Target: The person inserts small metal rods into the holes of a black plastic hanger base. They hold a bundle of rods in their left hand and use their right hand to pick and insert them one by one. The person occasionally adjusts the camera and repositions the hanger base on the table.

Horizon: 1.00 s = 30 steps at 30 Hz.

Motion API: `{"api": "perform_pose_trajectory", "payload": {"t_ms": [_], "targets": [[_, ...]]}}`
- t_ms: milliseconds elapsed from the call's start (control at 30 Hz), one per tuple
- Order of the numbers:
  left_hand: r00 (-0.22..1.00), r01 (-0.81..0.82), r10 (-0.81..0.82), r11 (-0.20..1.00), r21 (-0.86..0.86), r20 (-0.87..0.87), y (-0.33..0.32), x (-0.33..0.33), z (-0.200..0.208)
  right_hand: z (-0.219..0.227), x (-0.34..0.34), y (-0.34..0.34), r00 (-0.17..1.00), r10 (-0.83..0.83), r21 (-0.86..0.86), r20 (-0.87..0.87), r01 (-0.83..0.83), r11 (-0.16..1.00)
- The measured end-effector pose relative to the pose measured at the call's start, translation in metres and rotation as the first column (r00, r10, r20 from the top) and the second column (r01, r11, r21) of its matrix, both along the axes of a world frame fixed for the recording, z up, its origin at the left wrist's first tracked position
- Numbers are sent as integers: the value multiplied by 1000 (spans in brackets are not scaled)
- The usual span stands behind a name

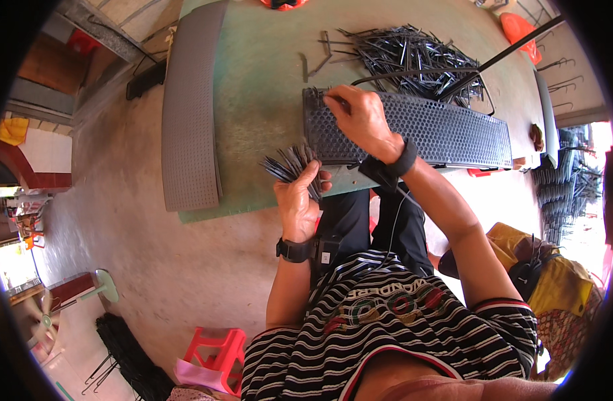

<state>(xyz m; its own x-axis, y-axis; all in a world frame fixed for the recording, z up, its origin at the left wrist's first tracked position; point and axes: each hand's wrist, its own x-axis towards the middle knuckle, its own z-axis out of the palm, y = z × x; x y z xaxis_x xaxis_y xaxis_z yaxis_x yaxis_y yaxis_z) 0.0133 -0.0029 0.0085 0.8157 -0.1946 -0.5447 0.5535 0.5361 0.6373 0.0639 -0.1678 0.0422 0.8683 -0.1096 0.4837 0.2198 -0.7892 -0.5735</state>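
Observation:
A sheaf of thin dark strips (pixel 286 164) fans out from my left hand (pixel 298 204), which is closed around it just off the table's near edge. My right hand (pixel 363 120) is over the left end of a long black panel (pixel 440 130) covered with round holes. Its thumb and fingers are pinched together near the panel's upper left corner; whatever is between them is too small to make out. The panel lies along the near side of the green table (pixel 259 100), with the sheaf beside its left end.
Behind the panel lies a heap of black strips (pixel 413 57), with a bent black metal rod (pixel 507 50) across it. A few loose strips (pixel 320 57) lie left of the heap. Grey perforated sheets (pixel 193 113) cover the table's left end. A pink stool (pixel 216 354) stands at lower left.

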Motion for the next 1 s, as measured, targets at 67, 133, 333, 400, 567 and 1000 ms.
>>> {"api": "perform_pose_trajectory", "payload": {"t_ms": [67,133,333,400,567,1000], "targets": [[1000,-4,4,999,-37,-3,-1,-2,1,3,-15,4,912,169,346,-373,-32,938],[1000,5,-5,1000,-23,12,-4,-2,2,8,-27,8,752,353,552,-557,18,833],[1000,6,-6,1000,-14,29,-8,-4,4,11,-16,-6,984,21,669,-175,103,736],[999,-8,9,1000,-23,37,-6,-4,2,10,-9,-9,996,-75,577,-50,90,812],[998,-25,27,998,-51,49,-6,-4,6,-2,2,-8,995,-82,488,53,46,871],[999,-36,36,999,-10,35,-6,-4,2,-8,1,-15,993,30,-250,112,-1,968]]}}
